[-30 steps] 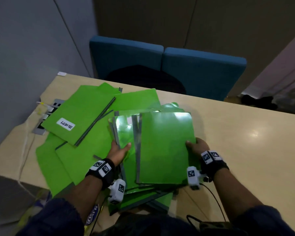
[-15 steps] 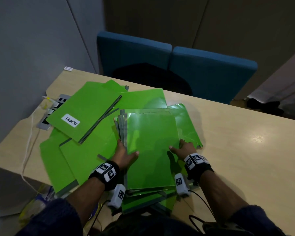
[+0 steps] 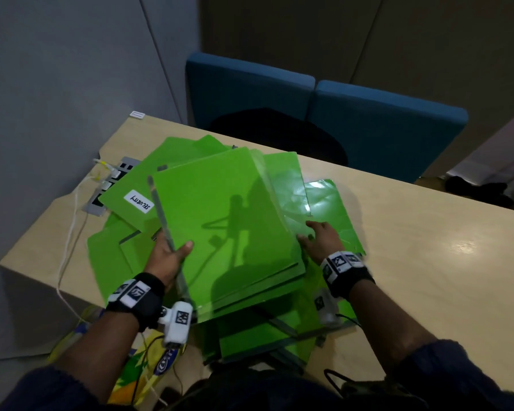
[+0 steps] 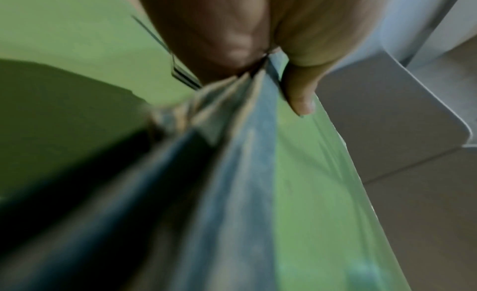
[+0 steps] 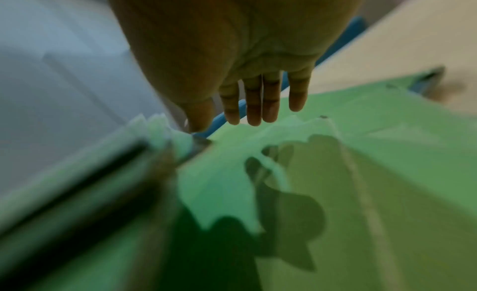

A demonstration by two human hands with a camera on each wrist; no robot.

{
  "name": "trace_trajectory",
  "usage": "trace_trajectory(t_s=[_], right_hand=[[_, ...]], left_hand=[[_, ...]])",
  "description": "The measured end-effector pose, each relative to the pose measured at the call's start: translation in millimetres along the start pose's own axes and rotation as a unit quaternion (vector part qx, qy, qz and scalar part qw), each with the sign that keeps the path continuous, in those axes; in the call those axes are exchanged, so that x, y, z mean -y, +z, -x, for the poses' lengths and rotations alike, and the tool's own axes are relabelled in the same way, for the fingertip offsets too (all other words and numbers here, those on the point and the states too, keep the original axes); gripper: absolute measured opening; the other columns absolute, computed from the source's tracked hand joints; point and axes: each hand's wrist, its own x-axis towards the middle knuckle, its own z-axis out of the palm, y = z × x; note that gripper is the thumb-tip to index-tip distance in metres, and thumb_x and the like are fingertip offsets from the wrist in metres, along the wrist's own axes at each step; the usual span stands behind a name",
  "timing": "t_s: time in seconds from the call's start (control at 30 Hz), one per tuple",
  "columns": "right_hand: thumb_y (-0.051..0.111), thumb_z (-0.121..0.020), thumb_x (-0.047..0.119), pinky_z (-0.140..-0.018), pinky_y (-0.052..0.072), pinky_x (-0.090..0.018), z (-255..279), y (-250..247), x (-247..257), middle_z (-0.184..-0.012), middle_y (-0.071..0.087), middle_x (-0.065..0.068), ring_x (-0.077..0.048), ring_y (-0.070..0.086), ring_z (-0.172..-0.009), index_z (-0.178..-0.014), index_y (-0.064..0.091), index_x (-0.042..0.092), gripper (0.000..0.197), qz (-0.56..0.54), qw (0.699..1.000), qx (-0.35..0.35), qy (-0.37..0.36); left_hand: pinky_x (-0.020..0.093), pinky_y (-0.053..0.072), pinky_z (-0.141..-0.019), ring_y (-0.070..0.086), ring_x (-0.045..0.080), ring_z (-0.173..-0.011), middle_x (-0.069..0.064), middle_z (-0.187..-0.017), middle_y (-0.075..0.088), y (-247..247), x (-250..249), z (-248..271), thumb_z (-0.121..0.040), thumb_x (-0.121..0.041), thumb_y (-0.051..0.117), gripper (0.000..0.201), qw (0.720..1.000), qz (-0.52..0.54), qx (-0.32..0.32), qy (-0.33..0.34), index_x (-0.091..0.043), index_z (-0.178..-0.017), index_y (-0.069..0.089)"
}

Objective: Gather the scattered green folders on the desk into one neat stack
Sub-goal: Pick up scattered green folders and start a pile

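A bundle of several green folders [image 3: 226, 221] is lifted and tilted above the desk. My left hand [image 3: 168, 253] grips its grey spine edge, thumb on top; the left wrist view shows the thumb [image 4: 299, 91] pressed on the top folder [image 4: 309, 183]. My right hand [image 3: 319, 238] is at the bundle's right edge with fingers [image 5: 254, 105] straight above a glossy green folder [image 3: 330, 209] on the desk. A folder with a white label [image 3: 138, 201] lies at the left. More green folders [image 3: 255, 333] lie under the bundle near me.
The light wooden desk [image 3: 428, 262] stretches right. A grey socket panel with white cables [image 3: 107, 185] sits at the desk's left edge by the wall. Two blue chairs [image 3: 324, 114] stand behind the desk. A yellow printed bag [image 3: 137, 369] lies below the near edge.
The bundle has been lifted off the desk and swung left and away over the labelled folder. My right hand has let go of its edge and opened.
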Motion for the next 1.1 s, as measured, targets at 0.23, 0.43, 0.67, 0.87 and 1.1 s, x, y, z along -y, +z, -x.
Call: trace_trajectory(t_s=[0.23,0.43,0.67,0.87,1.1], right_hand=[[0.080,-0.067,0.054,-0.115,0.024,-0.054,7,25,-11,-0.161,0.015,-0.008,-0.031,0.020,-0.146,-0.155,0.009,0.022,0.118,0.232,0.969,0.087,-0.021],[0.093,-0.046,0.049,-0.111,0.029,-0.062,0,3,-51,-0.149,0.023,-0.012,-0.038,0.021,-0.141,-0.150,0.013,0.032,0.133,0.219,0.967,0.115,0.052],[0.094,-0.044,0.047,-0.105,0.038,-0.056,12,-20,-92,-0.143,0.031,-0.008,-0.037,0.034,-0.131,-0.150,0.017,0.030,0.132,0.248,0.960,0.096,0.086],[0.083,-0.069,0.031,-0.106,0.030,-0.059,33,-68,-158,-0.129,0.049,-0.016,-0.041,0.040,-0.125,-0.144,0.027,0.031,0.094,0.227,0.954,0.057,0.186],[0.076,-0.050,0.075,-0.097,0.048,-0.050,49,-125,-168,-0.111,0.069,-0.018,-0.033,0.065,-0.099,-0.104,0.070,0.020,0.077,-0.209,0.959,-0.011,0.189]], left_hand=[[0.055,0.037,-0.104,0.041,0.041,-0.130,0.019,-0.143,0.043,-50,32,-1,-0.087,-0.014,0.067,0.067,0.999,0.011,-0.047,-0.011,-0.011,-0.143,0.031],[0.046,0.035,-0.102,0.037,0.037,-0.134,0.015,-0.147,0.039,-44,56,3,-0.089,-0.011,0.065,0.068,0.999,-0.018,-0.032,-0.022,-0.010,-0.146,0.029],[0.046,0.034,-0.106,0.037,0.034,-0.135,0.011,-0.149,0.038,-24,65,1,-0.090,-0.013,0.064,0.067,0.999,-0.038,0.001,-0.021,-0.016,-0.147,0.029],[0.045,0.035,-0.105,0.038,0.032,-0.135,0.008,-0.149,0.040,-18,54,-13,-0.089,-0.014,0.065,0.067,0.999,-0.050,0.012,0.010,-0.019,-0.146,0.030],[0.052,0.038,-0.104,0.041,0.038,-0.131,0.012,-0.149,0.039,-54,49,-32,-0.089,-0.019,0.066,0.067,0.996,-0.087,-0.020,0.015,-0.018,-0.146,0.030]])
